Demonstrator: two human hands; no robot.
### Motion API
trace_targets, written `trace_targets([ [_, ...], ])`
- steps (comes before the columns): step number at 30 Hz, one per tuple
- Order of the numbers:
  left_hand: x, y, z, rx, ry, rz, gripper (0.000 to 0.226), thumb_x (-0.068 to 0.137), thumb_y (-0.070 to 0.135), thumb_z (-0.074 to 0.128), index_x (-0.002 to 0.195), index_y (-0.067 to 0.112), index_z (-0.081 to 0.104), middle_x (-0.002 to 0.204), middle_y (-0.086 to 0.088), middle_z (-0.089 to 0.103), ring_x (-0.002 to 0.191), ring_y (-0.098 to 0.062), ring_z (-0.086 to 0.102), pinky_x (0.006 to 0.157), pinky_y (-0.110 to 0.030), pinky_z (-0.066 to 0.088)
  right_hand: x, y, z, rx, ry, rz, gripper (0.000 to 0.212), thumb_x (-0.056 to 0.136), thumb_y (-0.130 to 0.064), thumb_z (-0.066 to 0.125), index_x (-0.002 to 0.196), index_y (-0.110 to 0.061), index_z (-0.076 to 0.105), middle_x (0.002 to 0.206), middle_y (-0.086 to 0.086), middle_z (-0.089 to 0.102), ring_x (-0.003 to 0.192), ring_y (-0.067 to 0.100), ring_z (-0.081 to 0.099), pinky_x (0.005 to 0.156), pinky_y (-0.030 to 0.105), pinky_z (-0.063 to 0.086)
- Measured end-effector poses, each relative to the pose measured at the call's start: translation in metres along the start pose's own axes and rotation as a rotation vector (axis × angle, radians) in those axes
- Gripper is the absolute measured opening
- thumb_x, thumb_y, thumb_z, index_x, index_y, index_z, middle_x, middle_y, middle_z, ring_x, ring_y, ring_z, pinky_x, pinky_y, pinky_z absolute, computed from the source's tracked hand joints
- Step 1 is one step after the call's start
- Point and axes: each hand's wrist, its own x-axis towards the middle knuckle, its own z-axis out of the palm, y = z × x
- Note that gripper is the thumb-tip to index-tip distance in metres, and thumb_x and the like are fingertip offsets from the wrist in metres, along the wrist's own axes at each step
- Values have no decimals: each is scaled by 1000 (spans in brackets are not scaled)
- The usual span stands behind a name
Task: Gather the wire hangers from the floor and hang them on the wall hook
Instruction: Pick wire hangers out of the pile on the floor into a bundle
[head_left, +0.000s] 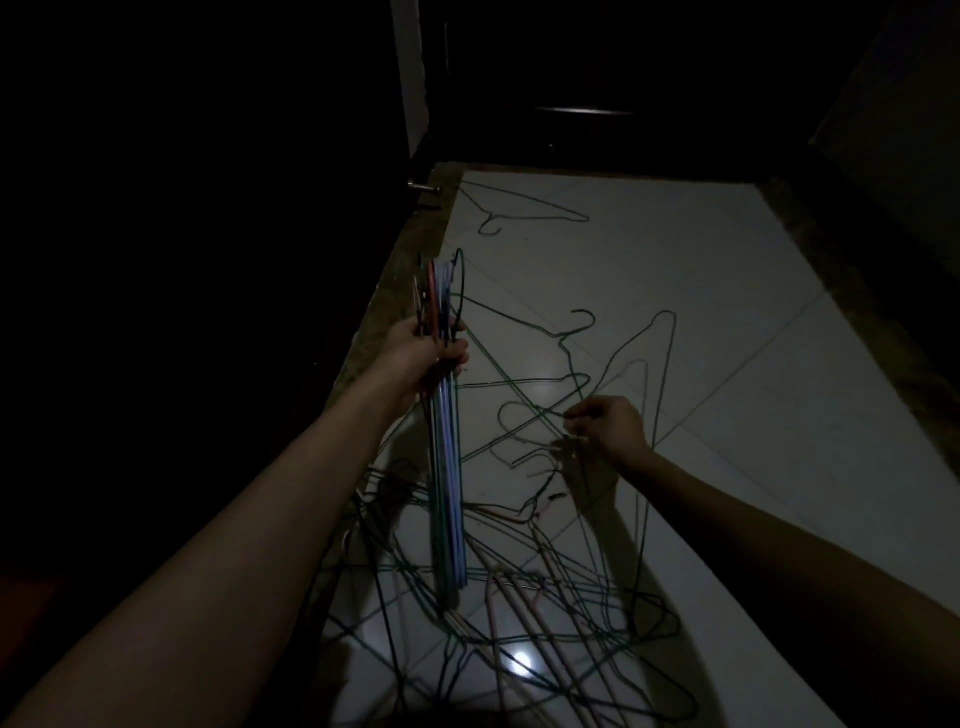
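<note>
Left hand (434, 353) gripping bundle of wire hangers (447, 467). Right hand (608, 426) pinching green hanger (540, 410) above tangled hangers (519, 597) on tiled floor (727, 312).

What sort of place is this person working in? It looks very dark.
Probably a dim room or hallway in a home. The floor is pale glossy tile, a dark door stands at its far end, and wire hangers lie tangled across it.

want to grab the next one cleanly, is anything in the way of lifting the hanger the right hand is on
Yes. The right hand pinches a green hanger whose wire crosses other loose hangers on the floor, so they could snag.
</note>
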Motion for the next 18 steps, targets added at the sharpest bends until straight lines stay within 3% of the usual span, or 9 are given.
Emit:
trace_targets([
  [3, 0, 2, 8, 7, -19, -11, 20, 84, -9, 59, 86, 11, 59, 77, -5, 59, 65, -13, 58, 47, -14, 50, 3, -17, -28, 25, 64, -71, 13, 80, 0, 68, 92, 3, 69, 91, 14, 68, 82, 17, 61, 73, 19, 46],
  [6, 0, 6, 19, 14, -50, -18, 20, 84, -8, 60, 92, 10, 60, 80, -4, 61, 69, -13, 61, 51, -17, 53, 2, -36, -57, 17, 100, -155, 14, 80, 0, 67, 94, 3, 69, 90, 9, 66, 82, 14, 59, 61, 2, 40],
  [11, -4, 13, 39, 7, -119, -12, 23, 82, -10, 60, 89, 12, 61, 83, -6, 64, 73, -14, 63, 59, -21, 55, -3, -59, -90, 44, 94, -237, 14, 81, -3, 68, 95, -2, 70, 89, 8, 66, 85, 13, 60, 77, 21, 41],
  [16, -13, 22, 60, -35, -207, -30, 24, 81, -15, 59, 90, 7, 59, 83, -10, 64, 74, -16, 64, 58, -20, 57, -13, -76, -103, 63, 62, -295, 11, 82, -6, 67, 93, -7, 67, 86, 10, 68, 83, 18, 64, 82, 29, 50],
  [18, -16, 25, 67, -31, -237, -38, 25, 80, -17, 60, 94, 4, 59, 84, -11, 65, 76, -16, 65, 59, -21, 57, -17, -81, -105, 49, 17, -331, 9, 83, -8, 67, 91, -11, 65, 84, 11, 70, 81, 17, 66, 81, 26, 50],
])
